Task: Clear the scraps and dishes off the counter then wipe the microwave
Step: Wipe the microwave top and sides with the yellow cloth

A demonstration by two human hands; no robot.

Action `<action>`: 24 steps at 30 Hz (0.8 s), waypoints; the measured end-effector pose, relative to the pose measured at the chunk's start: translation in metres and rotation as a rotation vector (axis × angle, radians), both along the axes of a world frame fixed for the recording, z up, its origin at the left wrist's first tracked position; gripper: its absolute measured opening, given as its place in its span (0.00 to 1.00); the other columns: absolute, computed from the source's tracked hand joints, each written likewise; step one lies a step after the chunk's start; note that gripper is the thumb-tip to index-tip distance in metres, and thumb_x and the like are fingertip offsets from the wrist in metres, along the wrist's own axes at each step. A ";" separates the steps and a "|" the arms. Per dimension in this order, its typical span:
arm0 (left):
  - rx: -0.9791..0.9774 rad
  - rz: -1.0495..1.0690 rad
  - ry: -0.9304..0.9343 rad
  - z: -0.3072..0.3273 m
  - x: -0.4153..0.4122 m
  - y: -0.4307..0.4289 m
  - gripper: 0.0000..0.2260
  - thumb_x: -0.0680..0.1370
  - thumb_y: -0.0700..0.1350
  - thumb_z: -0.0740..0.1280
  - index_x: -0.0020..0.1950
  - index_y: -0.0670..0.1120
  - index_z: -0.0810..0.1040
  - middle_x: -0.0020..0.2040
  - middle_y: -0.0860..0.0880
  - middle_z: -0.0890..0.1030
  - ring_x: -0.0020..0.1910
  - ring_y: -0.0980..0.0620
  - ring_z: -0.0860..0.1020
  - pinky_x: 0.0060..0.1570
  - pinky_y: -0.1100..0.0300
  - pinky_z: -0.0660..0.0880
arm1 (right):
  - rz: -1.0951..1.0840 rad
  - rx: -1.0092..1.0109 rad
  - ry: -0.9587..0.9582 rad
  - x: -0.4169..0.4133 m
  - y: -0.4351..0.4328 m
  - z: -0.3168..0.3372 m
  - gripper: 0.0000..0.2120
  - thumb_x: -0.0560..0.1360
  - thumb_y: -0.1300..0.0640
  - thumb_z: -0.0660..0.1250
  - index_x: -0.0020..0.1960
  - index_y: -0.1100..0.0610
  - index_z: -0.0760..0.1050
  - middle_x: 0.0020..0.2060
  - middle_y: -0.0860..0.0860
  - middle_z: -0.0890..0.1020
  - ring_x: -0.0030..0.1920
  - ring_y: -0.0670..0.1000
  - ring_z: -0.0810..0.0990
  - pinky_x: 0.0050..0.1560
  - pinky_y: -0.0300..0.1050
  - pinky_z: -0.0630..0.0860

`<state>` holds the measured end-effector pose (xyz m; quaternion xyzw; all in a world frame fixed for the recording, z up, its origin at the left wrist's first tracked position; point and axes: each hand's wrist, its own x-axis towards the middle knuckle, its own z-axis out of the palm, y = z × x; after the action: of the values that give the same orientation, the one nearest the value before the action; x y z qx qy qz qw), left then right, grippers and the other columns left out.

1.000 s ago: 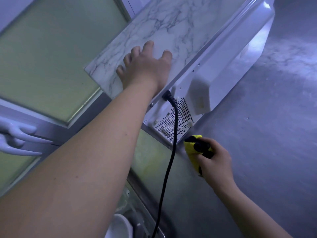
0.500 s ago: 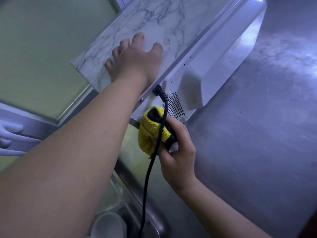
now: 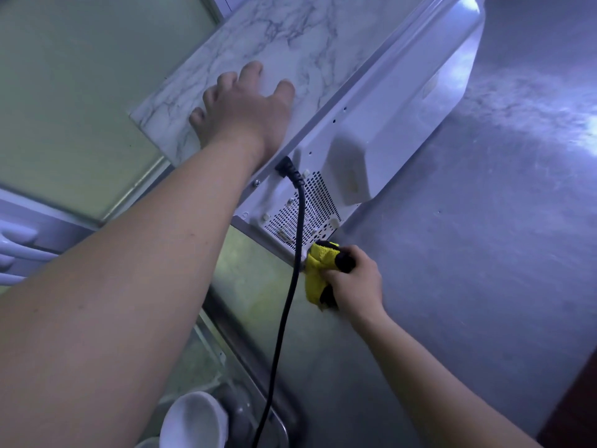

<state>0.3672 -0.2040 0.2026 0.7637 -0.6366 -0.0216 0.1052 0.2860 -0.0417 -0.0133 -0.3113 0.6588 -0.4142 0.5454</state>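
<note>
Right hand (image 3: 355,282) grips yellow cloth (image 3: 318,266) against microwave (image 3: 387,130).

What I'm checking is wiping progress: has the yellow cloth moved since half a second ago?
Yes. The yellow cloth, gripped by the right hand, shifted right: before it lay mostly left of the power cord, now right of it.
</note>
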 end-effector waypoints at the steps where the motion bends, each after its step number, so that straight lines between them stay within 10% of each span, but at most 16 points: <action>1: 0.001 0.000 -0.001 0.000 0.000 0.000 0.28 0.76 0.64 0.53 0.76 0.59 0.64 0.76 0.49 0.65 0.74 0.45 0.61 0.69 0.45 0.55 | -0.017 -0.024 0.036 -0.008 -0.002 0.001 0.18 0.64 0.57 0.71 0.52 0.43 0.78 0.43 0.42 0.83 0.47 0.51 0.82 0.47 0.49 0.81; 5: 0.000 -0.008 -0.008 -0.001 0.000 0.000 0.28 0.76 0.64 0.53 0.76 0.59 0.64 0.76 0.49 0.65 0.74 0.45 0.62 0.69 0.44 0.55 | -0.325 -0.165 0.009 -0.036 -0.015 0.011 0.12 0.66 0.50 0.70 0.46 0.36 0.77 0.38 0.34 0.81 0.38 0.36 0.79 0.42 0.38 0.76; 9: 0.000 -0.010 -0.014 -0.002 0.001 -0.002 0.28 0.76 0.64 0.52 0.76 0.59 0.64 0.76 0.49 0.65 0.74 0.45 0.62 0.68 0.45 0.56 | -0.379 -0.067 -0.178 -0.021 -0.042 0.015 0.02 0.73 0.55 0.71 0.44 0.50 0.79 0.42 0.47 0.83 0.43 0.49 0.81 0.53 0.58 0.81; 17: -0.009 -0.003 -0.029 -0.003 0.001 -0.002 0.28 0.76 0.64 0.52 0.75 0.59 0.63 0.76 0.49 0.65 0.74 0.45 0.62 0.69 0.45 0.55 | -0.284 0.069 -0.066 0.034 -0.018 0.038 0.17 0.75 0.55 0.66 0.62 0.46 0.79 0.55 0.47 0.70 0.50 0.53 0.78 0.55 0.46 0.76; 24: 0.004 -0.008 -0.042 0.000 0.002 0.003 0.28 0.77 0.65 0.52 0.76 0.58 0.63 0.76 0.49 0.64 0.74 0.46 0.61 0.70 0.43 0.54 | 0.224 0.167 -0.514 -0.008 0.020 0.063 0.11 0.74 0.75 0.64 0.39 0.61 0.74 0.29 0.58 0.76 0.26 0.57 0.77 0.27 0.48 0.75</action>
<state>0.3695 -0.2008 0.2025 0.7615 -0.6418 -0.0072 0.0903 0.2781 -0.0215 0.0501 -0.2210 0.4926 -0.3611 0.7603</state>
